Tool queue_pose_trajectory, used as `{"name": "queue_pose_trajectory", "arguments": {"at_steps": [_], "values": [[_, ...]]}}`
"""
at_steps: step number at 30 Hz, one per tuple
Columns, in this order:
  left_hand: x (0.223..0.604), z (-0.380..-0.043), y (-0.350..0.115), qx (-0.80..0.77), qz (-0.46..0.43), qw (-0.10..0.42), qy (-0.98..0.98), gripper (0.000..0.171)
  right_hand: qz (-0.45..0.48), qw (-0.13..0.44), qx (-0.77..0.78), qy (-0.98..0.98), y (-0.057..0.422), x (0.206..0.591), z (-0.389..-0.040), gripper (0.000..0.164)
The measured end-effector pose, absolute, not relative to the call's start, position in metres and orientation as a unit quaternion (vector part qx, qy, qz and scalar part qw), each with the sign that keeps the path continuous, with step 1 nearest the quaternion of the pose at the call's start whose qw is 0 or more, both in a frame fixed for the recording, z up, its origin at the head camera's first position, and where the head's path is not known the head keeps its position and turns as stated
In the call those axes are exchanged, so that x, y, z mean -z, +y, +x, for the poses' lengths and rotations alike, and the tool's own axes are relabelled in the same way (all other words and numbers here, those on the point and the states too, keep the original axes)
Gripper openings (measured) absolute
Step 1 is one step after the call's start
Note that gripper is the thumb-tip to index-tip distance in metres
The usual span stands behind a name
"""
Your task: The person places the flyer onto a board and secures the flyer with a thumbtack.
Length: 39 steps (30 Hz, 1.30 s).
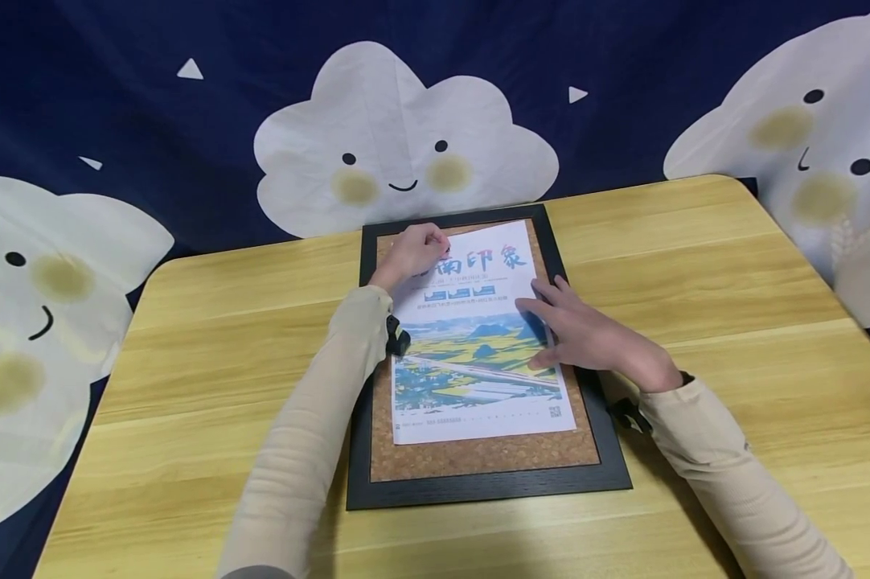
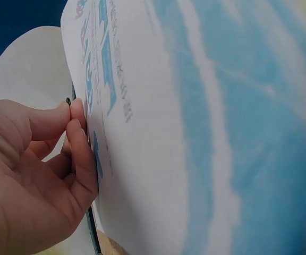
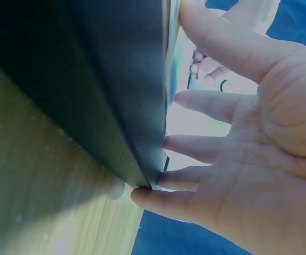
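A printed poster (image 1: 471, 378) with blue lettering and a yellow-blue landscape lies on a black-framed cork board (image 1: 478, 468). At the poster's upper left, my left hand (image 1: 413, 256) pinches a small black pin (image 2: 68, 101) between thumb and fingers; most of the pin is hidden by the fingertips. My right hand (image 1: 587, 331) is spread at the poster's right edge. Its thumb and fingertips rest on the paper, while in the right wrist view the straight fingers (image 3: 195, 146) reach along the board's black frame (image 3: 126, 69).
The board lies on a light wooden table (image 1: 732, 322), its far edge near a dark blue curtain (image 1: 478, 32) with white cloud faces. Dark straps sit at both beige sleeves (image 1: 297, 426).
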<state>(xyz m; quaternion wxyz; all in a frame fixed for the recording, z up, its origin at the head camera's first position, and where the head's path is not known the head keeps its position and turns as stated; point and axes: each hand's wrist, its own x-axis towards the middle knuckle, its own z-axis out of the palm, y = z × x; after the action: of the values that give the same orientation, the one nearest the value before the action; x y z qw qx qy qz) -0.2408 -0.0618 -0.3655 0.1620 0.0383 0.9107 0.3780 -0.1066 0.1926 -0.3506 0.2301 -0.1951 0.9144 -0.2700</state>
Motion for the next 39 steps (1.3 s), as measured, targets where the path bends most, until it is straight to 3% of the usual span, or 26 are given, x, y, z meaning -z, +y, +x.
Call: {"name": "queue_pose_trajectory", "arguments": {"at_steps": [39], "values": [[0.3666, -0.244, -0.0542, -0.365, -0.002, 0.179, 0.913, 0.011, -0.213, 0.224, 0.276, 0.91, 0.1948, 0.3521, -0.1078, 0.081]]}}
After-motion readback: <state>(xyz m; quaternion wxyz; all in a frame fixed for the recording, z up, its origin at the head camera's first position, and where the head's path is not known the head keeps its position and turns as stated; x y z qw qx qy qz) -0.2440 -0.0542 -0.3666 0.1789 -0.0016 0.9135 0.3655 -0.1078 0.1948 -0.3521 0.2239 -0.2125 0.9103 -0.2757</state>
